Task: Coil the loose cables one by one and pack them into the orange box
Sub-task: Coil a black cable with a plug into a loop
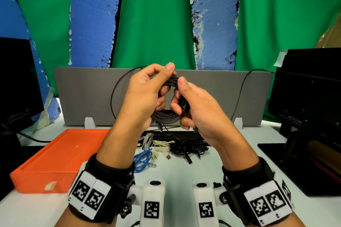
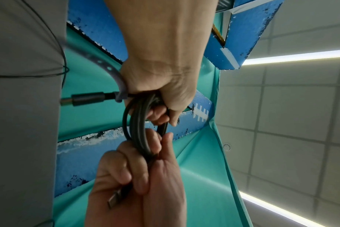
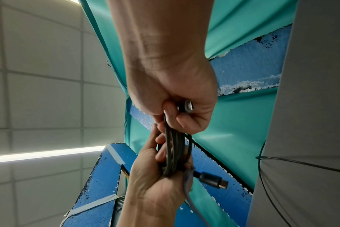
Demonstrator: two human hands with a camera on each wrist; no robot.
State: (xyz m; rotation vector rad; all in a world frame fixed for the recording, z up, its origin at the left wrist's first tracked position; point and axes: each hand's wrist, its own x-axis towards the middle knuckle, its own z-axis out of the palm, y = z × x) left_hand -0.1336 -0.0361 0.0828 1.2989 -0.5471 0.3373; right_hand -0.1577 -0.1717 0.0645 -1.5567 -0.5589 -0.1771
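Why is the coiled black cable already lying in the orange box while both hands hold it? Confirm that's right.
Wrong on one count: the head view shows the coiled black cable held in the air by the left hand and right hand, not lying in the orange box.

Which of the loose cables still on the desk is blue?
The blue cable, nearest the orange box, at the left end of the pile; the others are grey, cream and black.

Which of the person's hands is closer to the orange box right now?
Left. The left hand is held up above the table, to the right of the orange box, gripping the coiled dark cable. The right hand grips the same coil farther right.
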